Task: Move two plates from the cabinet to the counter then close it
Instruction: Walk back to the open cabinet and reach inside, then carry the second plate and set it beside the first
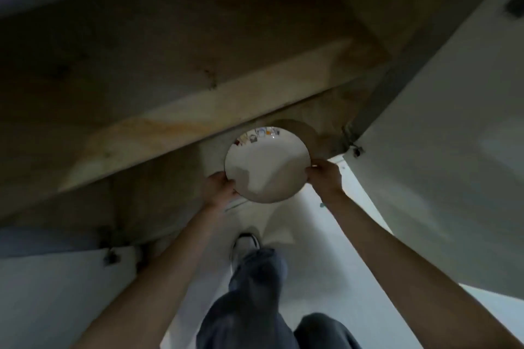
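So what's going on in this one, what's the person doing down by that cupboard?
A person is crouched or bent low in front of an open lower cabinet, holding a white plate with a coloured pattern along its far rim. The left hand grips the plate's left edge and the right hand grips its right edge. The plate is at the cabinet's mouth, just under the shelf edge. The white cabinet door on the right stands open. No counter shows, and no second plate is clearly visible.

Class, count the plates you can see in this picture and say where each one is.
1. The round white plate with small coloured pictures on its rim is held at the cabinet opening between the left hand and right hand. Others may be hidden inside.
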